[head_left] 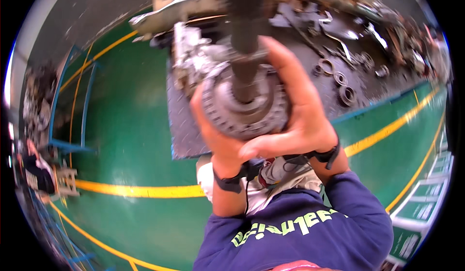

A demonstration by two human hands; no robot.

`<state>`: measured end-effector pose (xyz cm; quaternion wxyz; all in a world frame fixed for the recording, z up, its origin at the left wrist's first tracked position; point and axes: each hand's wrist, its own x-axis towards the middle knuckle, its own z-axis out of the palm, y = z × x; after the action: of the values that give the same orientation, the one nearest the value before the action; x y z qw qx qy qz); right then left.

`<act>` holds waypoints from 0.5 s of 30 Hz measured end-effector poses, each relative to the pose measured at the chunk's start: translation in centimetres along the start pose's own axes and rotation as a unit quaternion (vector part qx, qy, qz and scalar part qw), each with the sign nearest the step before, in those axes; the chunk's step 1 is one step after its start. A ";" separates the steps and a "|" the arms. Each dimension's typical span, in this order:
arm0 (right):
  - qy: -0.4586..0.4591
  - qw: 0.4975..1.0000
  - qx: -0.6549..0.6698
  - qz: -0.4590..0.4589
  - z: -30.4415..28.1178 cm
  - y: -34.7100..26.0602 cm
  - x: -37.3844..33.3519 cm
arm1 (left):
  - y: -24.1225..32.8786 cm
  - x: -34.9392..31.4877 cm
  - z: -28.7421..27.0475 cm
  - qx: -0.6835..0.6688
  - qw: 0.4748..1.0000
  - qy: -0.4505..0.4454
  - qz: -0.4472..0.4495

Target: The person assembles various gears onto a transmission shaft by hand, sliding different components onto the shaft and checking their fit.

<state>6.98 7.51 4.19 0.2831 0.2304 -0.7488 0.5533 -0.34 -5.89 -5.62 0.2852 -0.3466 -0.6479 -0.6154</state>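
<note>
A round grey metal gear part (244, 125) with a slotted, toothed rim sits around the lower end of a dark upright shaft (244, 33), close in front of me. My left hand (215, 137) wraps the left side of its rim. My right hand (302, 111) grips the right side, its fingers reaching up along the edge and its thumb across the near side. The far side of the part is partly hidden behind the shaft. Both the shaft's top and the gear's teeth are a little blurred.
Behind the part stands a dark metal-topped workbench (186, 137), with pale metal castings (191, 53) at its left. Several bearing rings (347, 96), rods and tools lie on its right. A blue frame (72, 146) and a seated person (39, 174) are at far left.
</note>
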 end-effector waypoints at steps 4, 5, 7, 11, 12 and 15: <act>0.021 0.990 -0.137 -0.005 -3.1 1.5 -3.6 | 2.8 -0.1 0.1 -0.135 0.979 0.044 -0.144; 0.034 0.981 -0.188 0.025 -4.6 1.4 -4.9 | 3.1 0.0 0.5 -0.138 0.981 0.042 -0.130; 0.089 0.954 -0.258 0.123 -8.0 2.5 -8.2 | 2.0 0.2 1.0 -0.109 0.990 0.035 -0.078; 0.165 0.777 -0.549 0.260 -15.3 6.5 -16.5 | 2.9 1.3 0.4 -0.067 0.994 0.047 -0.076; 0.166 0.734 -0.598 0.277 -16.3 5.8 -17.6 | 2.7 1.3 0.7 -0.075 0.993 0.042 -0.083; 0.209 0.685 -0.595 0.365 -17.8 5.4 -19.5 | 1.9 1.3 1.5 -0.091 0.991 0.045 -0.090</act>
<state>20.71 26.70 -8.77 0.2854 -0.3996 -0.8669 0.0855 0.54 -4.27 -3.57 0.2250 -0.2828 -0.6043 -0.7101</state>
